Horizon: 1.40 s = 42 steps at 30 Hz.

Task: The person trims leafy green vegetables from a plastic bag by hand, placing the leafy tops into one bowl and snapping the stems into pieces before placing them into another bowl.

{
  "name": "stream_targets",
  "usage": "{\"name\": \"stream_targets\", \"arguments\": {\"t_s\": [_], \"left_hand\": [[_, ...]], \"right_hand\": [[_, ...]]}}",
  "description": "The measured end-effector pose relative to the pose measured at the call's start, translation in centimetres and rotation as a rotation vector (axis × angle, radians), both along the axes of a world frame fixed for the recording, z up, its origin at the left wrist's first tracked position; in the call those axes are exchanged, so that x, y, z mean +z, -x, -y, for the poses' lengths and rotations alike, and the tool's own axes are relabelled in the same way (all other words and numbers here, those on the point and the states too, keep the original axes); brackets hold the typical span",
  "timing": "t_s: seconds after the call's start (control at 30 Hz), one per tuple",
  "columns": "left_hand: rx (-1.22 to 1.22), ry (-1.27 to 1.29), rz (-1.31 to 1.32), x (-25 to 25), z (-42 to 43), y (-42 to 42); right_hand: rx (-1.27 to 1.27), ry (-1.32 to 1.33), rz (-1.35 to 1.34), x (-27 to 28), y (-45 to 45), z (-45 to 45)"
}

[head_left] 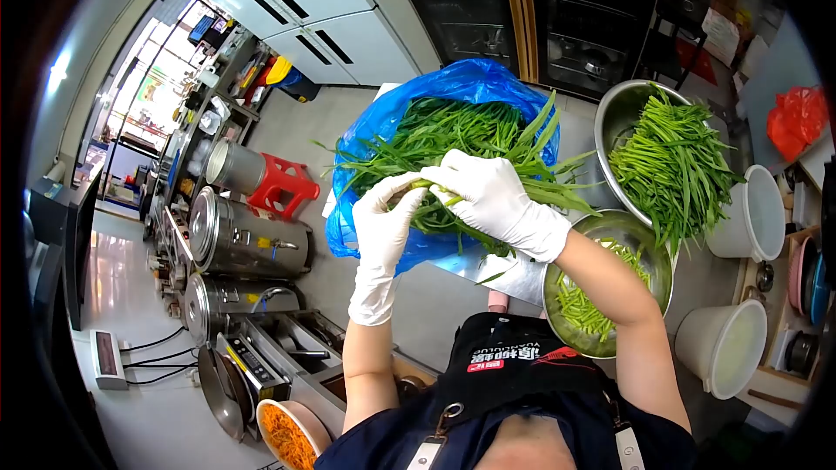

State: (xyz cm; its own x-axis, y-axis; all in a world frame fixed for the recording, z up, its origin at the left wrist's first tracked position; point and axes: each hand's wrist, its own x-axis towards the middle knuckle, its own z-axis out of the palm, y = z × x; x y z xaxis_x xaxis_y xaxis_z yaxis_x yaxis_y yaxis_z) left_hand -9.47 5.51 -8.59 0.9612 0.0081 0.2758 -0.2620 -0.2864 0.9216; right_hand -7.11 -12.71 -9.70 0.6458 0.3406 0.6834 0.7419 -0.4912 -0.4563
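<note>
Both my hands wear white gloves and meet over a blue plastic bag (475, 78) full of long-leaved greens (453, 122) that look like water spinach. My right hand (492, 196) is closed round a few green stems, whose leaves trail out to the right. Thumb and forefinger of my left hand (385, 218) pinch the stem end at the left. To the right, a large metal bowl (608, 122) holds a heap of greens with their stems lined up (666, 152). Nearer me, a smaller metal bowl (596, 226) contains short stem pieces (588, 305), partly hidden by my right forearm.
Two white buckets (762, 209) (723, 348) stand at the right. On the left are a red stool (283, 187), steel pots (252, 231) and a bowl of orange shreds (287, 435). White cabinets (305, 0) and dark glass-door cabinets (588, 17) line the far side.
</note>
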Motion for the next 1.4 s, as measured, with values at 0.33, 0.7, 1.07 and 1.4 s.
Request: {"name": "stream_targets", "arguments": {"t_s": [0.33, 0.7, 1.07, 1.4], "left_hand": [[-0.015, -0.398, 0.442, -0.3, 1.4, 0.1], [-0.013, -0.474, 0.374, -2.4, 0.3, 0.3], [0.124, -1.122, 0.431, -3.4, -2.3, -2.7], [0.208, -0.61, 0.426, -1.1, -6.3, -2.6]], "right_hand": [[-0.015, 0.26, 0.085, 1.1, 0.4, 0.7], [0.043, -0.438, -0.708, -2.4, -2.5, 3.9], [0.259, -0.827, -0.99, -3.6, -0.2, 10.1], [0.274, -1.166, -1.085, -5.8, 1.4, 13.7]]}}
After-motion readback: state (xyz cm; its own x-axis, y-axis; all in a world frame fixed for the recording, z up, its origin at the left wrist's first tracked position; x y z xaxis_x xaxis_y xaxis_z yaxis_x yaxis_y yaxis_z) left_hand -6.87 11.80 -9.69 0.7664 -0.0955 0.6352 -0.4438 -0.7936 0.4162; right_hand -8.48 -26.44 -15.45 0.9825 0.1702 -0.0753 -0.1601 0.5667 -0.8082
